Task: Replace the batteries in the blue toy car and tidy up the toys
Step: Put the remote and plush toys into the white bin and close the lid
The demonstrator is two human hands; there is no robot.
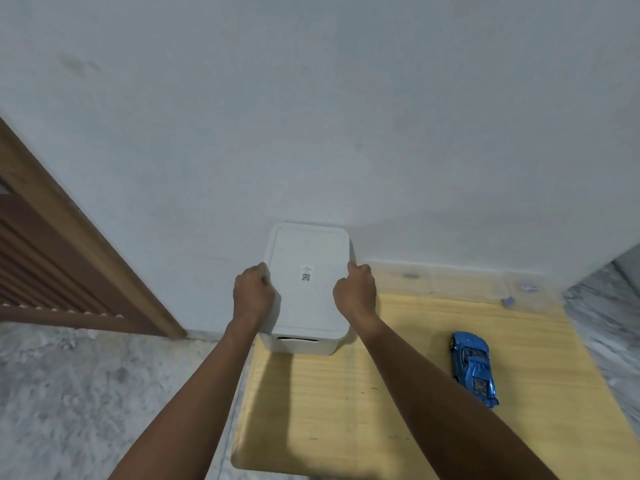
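Note:
A white lidded storage box [306, 306] stands at the far left corner of a low wooden table [398, 410], against the wall. Its flat lid carries a small label with a QR code. My left hand [252, 292] grips the lid's left edge with curled fingers. My right hand [356, 289] grips the lid's right edge the same way. The blue toy car [472, 367] lies on the table to the right of the box, apart from both hands.
A white wall [311, 116] rises right behind the box. A brown wooden door frame [86, 230] slants at the left. Grey marble floor [86, 393] surrounds the table. Small bluish scraps [508, 301] lie near the table's far right corner.

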